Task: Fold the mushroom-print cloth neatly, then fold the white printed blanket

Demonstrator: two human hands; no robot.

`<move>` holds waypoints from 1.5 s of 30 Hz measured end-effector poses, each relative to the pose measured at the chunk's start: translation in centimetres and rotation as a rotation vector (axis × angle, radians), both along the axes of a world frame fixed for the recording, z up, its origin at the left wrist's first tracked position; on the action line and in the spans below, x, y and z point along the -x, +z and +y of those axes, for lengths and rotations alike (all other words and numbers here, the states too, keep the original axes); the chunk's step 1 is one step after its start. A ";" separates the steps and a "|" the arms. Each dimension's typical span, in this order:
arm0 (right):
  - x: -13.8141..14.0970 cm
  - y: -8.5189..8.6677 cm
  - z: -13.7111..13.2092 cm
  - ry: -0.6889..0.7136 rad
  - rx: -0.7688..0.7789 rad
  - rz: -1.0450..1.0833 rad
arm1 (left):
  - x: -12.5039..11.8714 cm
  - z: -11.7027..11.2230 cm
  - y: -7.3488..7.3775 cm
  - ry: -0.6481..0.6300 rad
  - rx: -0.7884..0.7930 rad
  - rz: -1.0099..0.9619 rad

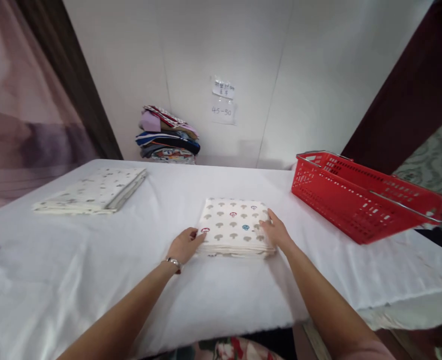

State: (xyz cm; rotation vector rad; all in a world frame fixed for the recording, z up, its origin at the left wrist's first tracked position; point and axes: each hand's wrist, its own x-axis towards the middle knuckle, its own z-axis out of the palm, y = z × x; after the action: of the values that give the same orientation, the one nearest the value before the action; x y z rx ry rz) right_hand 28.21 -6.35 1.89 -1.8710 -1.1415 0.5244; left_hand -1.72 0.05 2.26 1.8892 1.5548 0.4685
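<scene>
A folded white cloth with a mushroom print (233, 225) lies on the white-covered table (93, 280) in front of me. My left hand (185, 245) grips its near left corner, thumb on top and fingers curled under the edge. My right hand (275, 231) holds the near right edge the same way, fingers pressed against the folded layers. A watch sits on my left wrist.
A red plastic basket (363, 197) stands at the right of the table. Another folded patterned cloth (93, 191) lies at the far left. A stack of folded clothes (168, 136) rests against the back wall, under two paper notes (223, 100).
</scene>
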 end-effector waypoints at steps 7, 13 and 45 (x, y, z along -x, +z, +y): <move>4.4 -1.6 -2.7 0.273 0.063 -0.731 | -2.4 3.3 -0.3 0.027 -0.128 0.030; 4.9 -3.3 -3.3 0.312 0.157 -0.850 | -3.2 3.2 -2.3 0.071 -0.195 -0.012; 4.8 -2.2 -4.4 0.278 0.143 -0.836 | -2.0 3.1 -2.2 -0.017 -0.080 -0.105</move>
State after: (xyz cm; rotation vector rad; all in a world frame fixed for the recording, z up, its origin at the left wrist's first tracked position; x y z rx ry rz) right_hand 23.46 -10.76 -0.26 -2.1283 -1.9622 -0.0709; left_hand 0.32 3.15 0.07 1.9047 1.4701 0.6199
